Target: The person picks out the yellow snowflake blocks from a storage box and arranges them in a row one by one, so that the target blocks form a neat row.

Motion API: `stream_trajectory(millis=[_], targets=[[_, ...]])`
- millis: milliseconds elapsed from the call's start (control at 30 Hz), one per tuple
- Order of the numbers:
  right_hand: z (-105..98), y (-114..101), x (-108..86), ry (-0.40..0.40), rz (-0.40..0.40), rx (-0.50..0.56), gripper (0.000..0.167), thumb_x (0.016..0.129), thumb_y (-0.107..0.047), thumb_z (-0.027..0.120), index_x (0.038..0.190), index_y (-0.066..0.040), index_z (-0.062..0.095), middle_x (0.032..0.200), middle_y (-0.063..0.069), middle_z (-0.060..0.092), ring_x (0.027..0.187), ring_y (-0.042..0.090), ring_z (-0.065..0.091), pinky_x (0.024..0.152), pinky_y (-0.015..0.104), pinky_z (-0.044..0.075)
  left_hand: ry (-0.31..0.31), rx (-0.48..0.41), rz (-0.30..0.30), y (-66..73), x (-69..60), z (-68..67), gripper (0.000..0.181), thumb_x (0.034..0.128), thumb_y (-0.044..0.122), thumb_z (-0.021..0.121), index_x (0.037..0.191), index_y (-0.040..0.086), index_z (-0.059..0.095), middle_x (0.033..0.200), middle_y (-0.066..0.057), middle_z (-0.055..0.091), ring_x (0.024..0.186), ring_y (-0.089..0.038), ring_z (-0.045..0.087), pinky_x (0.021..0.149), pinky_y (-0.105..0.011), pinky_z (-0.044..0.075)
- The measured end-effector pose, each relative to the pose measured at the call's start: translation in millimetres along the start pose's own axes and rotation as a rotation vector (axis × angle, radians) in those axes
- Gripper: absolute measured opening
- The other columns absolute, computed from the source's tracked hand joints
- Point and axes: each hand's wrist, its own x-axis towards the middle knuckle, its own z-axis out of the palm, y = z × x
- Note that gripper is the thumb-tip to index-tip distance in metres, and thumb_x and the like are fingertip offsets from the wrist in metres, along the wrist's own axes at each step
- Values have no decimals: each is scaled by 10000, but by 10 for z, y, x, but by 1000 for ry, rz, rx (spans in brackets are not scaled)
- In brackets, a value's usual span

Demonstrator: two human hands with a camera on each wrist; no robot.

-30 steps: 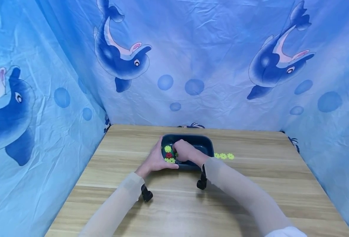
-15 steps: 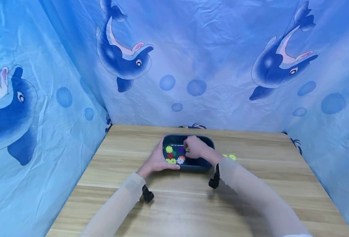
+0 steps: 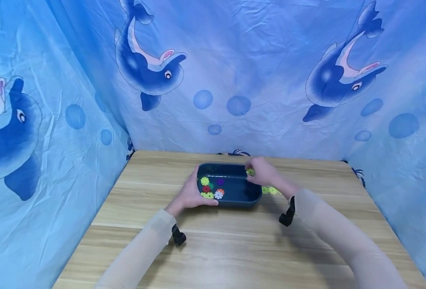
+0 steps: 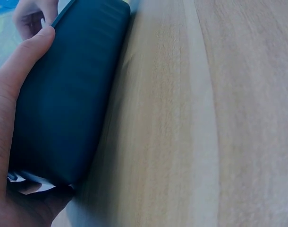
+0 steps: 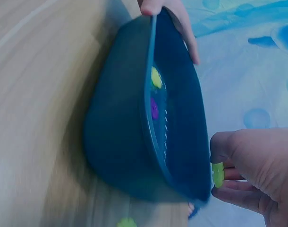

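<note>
A dark blue-green rectangular bin (image 3: 234,204) stands on the table, holding several flower-shaped plastic pieces towards its left end. They include a red piece (image 3: 206,189), a white piece (image 3: 218,195) and a purple piece (image 3: 220,182). My left hand (image 3: 192,193) grips the bin's left end, its thumb (image 4: 33,49) along the near rim. Over the bin's right end, my right hand (image 3: 265,172) pinches a yellow-green flower-shaped piece (image 5: 218,175) between thumb and fingers. Just right of the bin, yellow-green flower-shaped pieces (image 3: 272,190) lie on the table in a row, partly covered by the right arm.
The wood-grain table (image 3: 213,249) reaches back to a blue dolphin-print curtain (image 3: 270,132) along the rear and both sides. A small black camera mount (image 3: 178,237) sticks out at the left wrist, and another camera mount (image 3: 287,218) at the right.
My right hand has lifted from the pieces inside the bin and travelled right to the bin's right end, carrying the yellow-green piece. My left hand stays on the bin.
</note>
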Motion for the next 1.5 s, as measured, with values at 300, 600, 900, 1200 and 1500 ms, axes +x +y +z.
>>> stream_trajectory(millis=[300,600,900,1200,1500], targets=[[-197,319,-247,61,18,2,257,884,-86,758,1100,54,769,1064,201,785,993,365,744,886,527,629,5,13,-25,-1,-9,3,1582,602,587,1009,1725,172,-26,1797,-125,133,1642,-383,217,1286,-648,289],[-239,617,-505,79,21,-20,221,877,-54,765,1065,63,772,1013,196,785,930,356,740,840,515,630,6,-13,-22,-7,-11,7,1538,622,512,1023,1726,175,6,1782,-112,186,1617,-378,269,1277,-657,302],[-215,792,-684,47,100,-33,210,897,-85,770,1063,44,766,1004,177,777,887,299,730,824,493,630,11,-20,-6,-7,-6,6,1528,624,486,1029,1725,198,10,1767,-110,221,1601,-370,297,1277,-650,309],[-152,880,-807,22,128,-32,202,910,-110,775,1052,32,760,971,154,768,903,299,728,820,487,630,13,-30,-3,-13,-20,34,1529,616,480,1036,1725,189,23,1755,-100,250,1591,-350,323,1274,-626,332],[-110,934,-885,31,132,-37,202,904,-117,794,1034,33,755,951,156,770,884,302,728,832,501,630,21,-14,-9,3,-20,23,1523,624,511,1023,1725,186,23,1764,-139,229,1593,-379,317,1263,-650,336]])
